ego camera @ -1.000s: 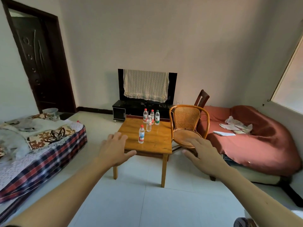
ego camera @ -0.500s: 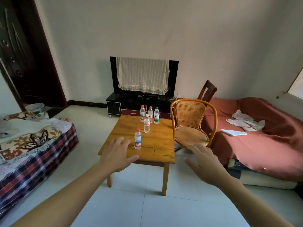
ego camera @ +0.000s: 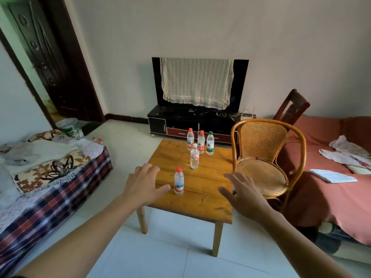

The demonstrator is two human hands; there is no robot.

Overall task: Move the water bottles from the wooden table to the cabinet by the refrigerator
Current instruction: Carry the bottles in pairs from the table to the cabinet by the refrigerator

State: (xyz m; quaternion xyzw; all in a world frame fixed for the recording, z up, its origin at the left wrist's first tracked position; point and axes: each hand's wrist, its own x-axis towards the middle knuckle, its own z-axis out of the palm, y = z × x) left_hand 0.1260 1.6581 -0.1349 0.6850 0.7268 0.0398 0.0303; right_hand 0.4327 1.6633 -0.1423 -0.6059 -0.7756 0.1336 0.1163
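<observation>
Several water bottles stand upright on the low wooden table (ego camera: 202, 197). The nearest, a red-capped bottle (ego camera: 179, 181), stands near the front left. A white-capped bottle (ego camera: 194, 159) is behind it, and a row of three stands at the far edge: two red-capped (ego camera: 190, 139) (ego camera: 201, 141) and one green-capped (ego camera: 210, 143). My left hand (ego camera: 143, 182) hovers with spread fingers just left of the nearest bottle, thumb close to it. My right hand (ego camera: 242, 194) is spread above the table's right front part. Neither holds anything. No cabinet or refrigerator is in sight.
A rattan chair (ego camera: 263, 159) presses against the table's right side, with a red-covered sofa (ego camera: 331, 199) beyond it. A bed with a plaid cover (ego camera: 50, 189) lies left. A covered TV on a black stand (ego camera: 198, 123) is behind the table; a dark door (ego camera: 50, 63) stands far left.
I have moved closer to the table. Both hands now reach over its front edge, the left one nearly beside the nearest bottle.
</observation>
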